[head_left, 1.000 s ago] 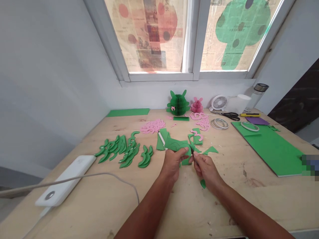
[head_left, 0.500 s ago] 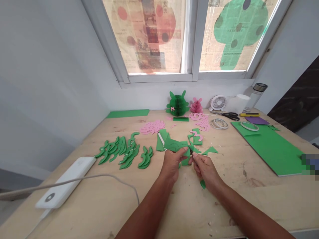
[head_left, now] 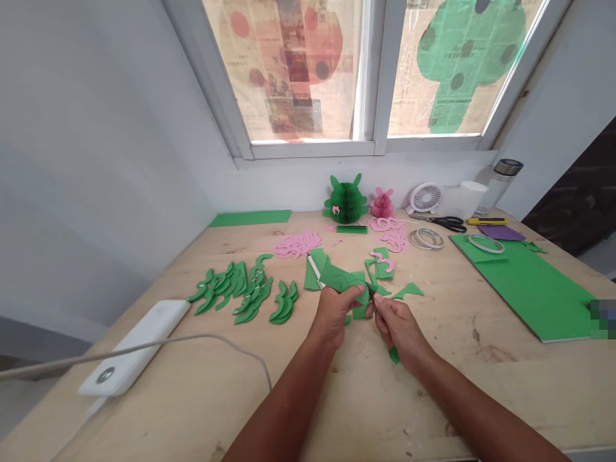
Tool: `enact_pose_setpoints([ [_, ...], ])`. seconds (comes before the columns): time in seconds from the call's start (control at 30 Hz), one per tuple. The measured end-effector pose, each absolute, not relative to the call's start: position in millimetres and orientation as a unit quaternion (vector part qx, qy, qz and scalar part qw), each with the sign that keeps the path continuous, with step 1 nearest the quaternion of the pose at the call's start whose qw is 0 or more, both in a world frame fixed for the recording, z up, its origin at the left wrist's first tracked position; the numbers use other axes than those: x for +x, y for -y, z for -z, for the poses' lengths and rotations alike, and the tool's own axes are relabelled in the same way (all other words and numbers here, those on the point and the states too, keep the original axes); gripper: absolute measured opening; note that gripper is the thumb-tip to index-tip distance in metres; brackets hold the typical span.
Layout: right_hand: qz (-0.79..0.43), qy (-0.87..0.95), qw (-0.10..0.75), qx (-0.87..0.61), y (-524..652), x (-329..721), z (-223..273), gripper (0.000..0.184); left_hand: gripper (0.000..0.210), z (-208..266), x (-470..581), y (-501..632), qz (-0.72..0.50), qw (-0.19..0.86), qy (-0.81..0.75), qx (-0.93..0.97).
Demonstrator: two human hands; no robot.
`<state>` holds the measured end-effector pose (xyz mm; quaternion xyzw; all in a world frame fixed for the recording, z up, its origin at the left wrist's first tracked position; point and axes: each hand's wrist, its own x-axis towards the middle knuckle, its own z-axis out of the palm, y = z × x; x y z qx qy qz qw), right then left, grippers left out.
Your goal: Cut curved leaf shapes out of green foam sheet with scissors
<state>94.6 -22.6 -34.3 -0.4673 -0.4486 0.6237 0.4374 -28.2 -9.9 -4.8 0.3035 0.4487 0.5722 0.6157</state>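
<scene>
left hand (head_left: 335, 312) pinching paper (head_left: 335, 278), right hand (head_left: 397, 326) gripping scissors (head_left: 371, 292)

We could pass between the right hand (head_left: 398, 324) and green sheet (head_left: 534, 289); leftward, a cable (head_left: 202, 335) (curved) obstructs us

Beyond the left hand (head_left: 332, 314), daylight is glowing through the window (head_left: 382, 77) and glaring along its lower edge. The wall (head_left: 106, 173) to that hand's left is greying into shade — and far right of the right hand (head_left: 397, 324), a patch (head_left: 603, 319) is showing coarse blocks.
</scene>
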Motion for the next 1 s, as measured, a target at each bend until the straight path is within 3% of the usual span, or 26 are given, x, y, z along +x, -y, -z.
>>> enact_pose_setpoints([
  [1.0,-0.634,0.446,0.429,-0.465,24.1,93.7,29.7,0.048,0.020,9.5,-35.6,6.2,-0.524,0.619,-0.465,0.356],
])
